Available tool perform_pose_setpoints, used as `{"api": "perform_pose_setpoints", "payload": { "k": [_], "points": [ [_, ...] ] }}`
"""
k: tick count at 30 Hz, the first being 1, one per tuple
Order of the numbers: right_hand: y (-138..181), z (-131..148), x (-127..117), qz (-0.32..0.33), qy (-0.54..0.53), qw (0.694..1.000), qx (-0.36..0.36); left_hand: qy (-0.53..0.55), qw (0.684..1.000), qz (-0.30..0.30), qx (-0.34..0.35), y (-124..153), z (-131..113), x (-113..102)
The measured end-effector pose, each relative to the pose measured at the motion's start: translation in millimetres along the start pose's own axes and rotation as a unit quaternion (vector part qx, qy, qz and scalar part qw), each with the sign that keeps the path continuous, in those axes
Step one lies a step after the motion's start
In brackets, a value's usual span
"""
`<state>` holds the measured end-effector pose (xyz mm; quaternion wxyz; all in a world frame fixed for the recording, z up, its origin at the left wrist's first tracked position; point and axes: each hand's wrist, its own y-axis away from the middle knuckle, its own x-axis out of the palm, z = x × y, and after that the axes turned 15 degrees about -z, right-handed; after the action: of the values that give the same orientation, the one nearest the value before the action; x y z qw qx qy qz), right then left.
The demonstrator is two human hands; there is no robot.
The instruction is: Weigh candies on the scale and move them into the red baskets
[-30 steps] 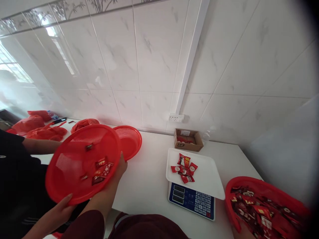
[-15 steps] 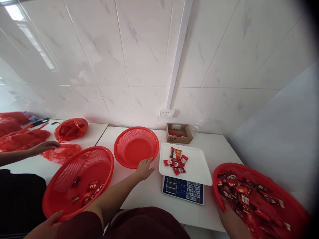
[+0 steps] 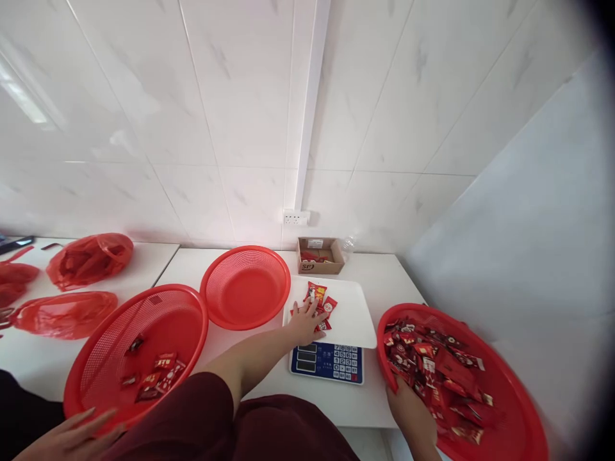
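Note:
My left hand [image 3: 305, 322] reaches over the white pan [image 3: 353, 314] of a digital scale [image 3: 329, 365], its fingers spread on top of a few small red candy packets [image 3: 318, 294]. The fingers partly cover these packets. Down at the right, my right hand [image 3: 413, 410] is closed on the near-left rim of a large red plastic basket [image 3: 521, 410]. That basket is tilted and holds a heap of red and brown wrapped packets [image 3: 442, 378].
A red basket [image 3: 245, 288] stands left of the scale. Another [image 3: 192, 314], with several packets inside, has a co-worker's hand [image 3: 72, 438] at its rim. An open cardboard box [image 3: 321, 256] sits behind the scale. Red plastic bags [image 3: 91, 259] lie at the left.
My left hand has moved right from the rim of the middle basket onto the packets on the pan. The view has swung right. A co-worker's hand has pulled a red bag leftward.

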<state>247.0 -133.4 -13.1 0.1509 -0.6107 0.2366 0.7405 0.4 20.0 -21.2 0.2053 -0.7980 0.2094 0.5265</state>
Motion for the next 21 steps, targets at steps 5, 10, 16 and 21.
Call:
{"api": "perform_pose_setpoints", "payload": {
  "k": [5,10,16,21],
  "points": [
    [1.4,3.0,-4.6,0.008,0.002,1.000,-0.001,-0.013,0.996,-0.084,0.017,9.2,6.5,2.1],
    [1.2,3.7,-6.2,0.007,0.000,1.000,-0.003,-0.038,0.990,-0.131,-0.017,12.7,9.1,-4.4],
    [0.2,2.8,-5.0,0.004,0.006,1.000,-0.010,-0.036,0.997,-0.073,0.016,4.5,9.2,-9.2],
    [-0.3,0.0,-2.4,0.003,0.009,1.000,-0.015,-0.049,0.998,-0.028,0.030,-3.7,11.4,-9.1]
  ]
}}
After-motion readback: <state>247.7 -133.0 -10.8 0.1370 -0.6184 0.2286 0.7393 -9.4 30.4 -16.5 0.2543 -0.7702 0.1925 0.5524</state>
